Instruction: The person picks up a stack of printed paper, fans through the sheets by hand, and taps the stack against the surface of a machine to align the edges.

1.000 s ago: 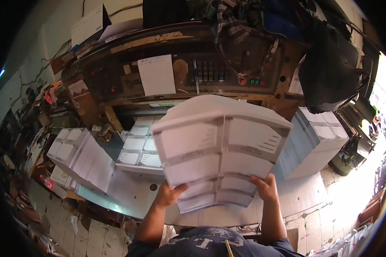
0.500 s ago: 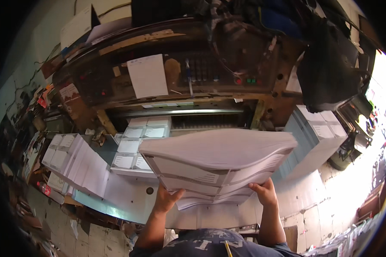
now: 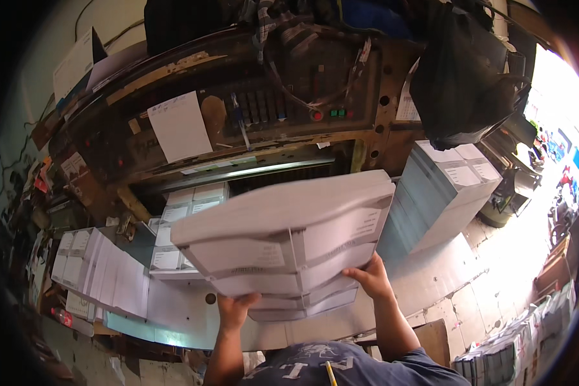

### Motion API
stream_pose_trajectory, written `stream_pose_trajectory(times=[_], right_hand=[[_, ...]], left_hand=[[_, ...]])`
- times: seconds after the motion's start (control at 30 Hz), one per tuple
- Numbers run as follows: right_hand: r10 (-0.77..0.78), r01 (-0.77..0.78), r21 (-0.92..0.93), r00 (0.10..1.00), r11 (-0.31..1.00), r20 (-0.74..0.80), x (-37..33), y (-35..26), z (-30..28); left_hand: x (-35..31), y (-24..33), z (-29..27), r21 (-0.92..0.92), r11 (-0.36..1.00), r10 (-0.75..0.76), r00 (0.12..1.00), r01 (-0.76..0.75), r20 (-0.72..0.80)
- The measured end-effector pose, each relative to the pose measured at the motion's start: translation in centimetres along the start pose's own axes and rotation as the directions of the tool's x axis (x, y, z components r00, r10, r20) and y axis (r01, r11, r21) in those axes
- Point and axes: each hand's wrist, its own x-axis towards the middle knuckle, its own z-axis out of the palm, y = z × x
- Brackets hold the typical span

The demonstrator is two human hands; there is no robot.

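A thick stack of printed sheets (image 3: 289,248) is held up in front of me, tilted so its printed side faces me. My left hand (image 3: 233,309) grips its lower left edge, thumb over the sheets. On the lower right edge, my right hand (image 3: 368,278) is closed the same way. The fingers under the stack are hidden. Below it lies the pale metal worktable (image 3: 180,302). Partly behind the held stack, another pile of printed sheets (image 3: 166,258) rests at the machine's opening.
A tall paper stack (image 3: 441,199) stands on the right, and a leaning stack (image 3: 103,270) on the left. Across the back runs a dark machine panel (image 3: 270,96) with buttons, a pen (image 3: 240,122) and a white sheet (image 3: 179,127). A black bag (image 3: 466,83) hangs at upper right.
The held stack has tipped up further, showing more of its printed side, and has turned slightly. My right hand has risen relative to the left. The view has swung right.
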Motion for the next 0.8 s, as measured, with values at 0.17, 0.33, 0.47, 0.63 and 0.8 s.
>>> stream_pose_trajectory(times=[0.17, 0.33, 0.47, 0.63, 0.8], right_hand=[[-0.001, 0.001, -0.013, 0.999, 1.000, -0.041, -0.2, -0.5, 1.1], [0.039, -0.039, 0.025, 0.999, 0.999, -0.020, -0.3, -1.0, 0.8], [0.058, -0.057, -0.035, 0.998, 0.998, 0.026, 0.7, 0.2, 0.3], [0.081, -0.083, -0.034, 0.995, 0.996, -0.062, 1.3, -1.2, 1.9], [0.065, -0.057, 0.139, 0.996, 0.989, -0.056, 0.4, -0.7, 1.7]], left_hand=[[0.8, 0.3, -0.6, 0.122, 0.993, 0.003, 1.000, -0.002, -0.005], [0.9, 0.9, -1.2, -0.025, 1.000, -0.013, 0.999, 0.014, 0.052], [1.2, -0.6, -1.3, 0.093, 0.996, -0.002, 1.000, 0.002, -0.001], [0.9, 0.6, 0.4, 0.131, 0.991, 0.047, 0.994, -0.034, -0.095], [0.8, 1.0, 0.0, -0.035, 0.999, -0.023, 0.992, 0.018, -0.128]])
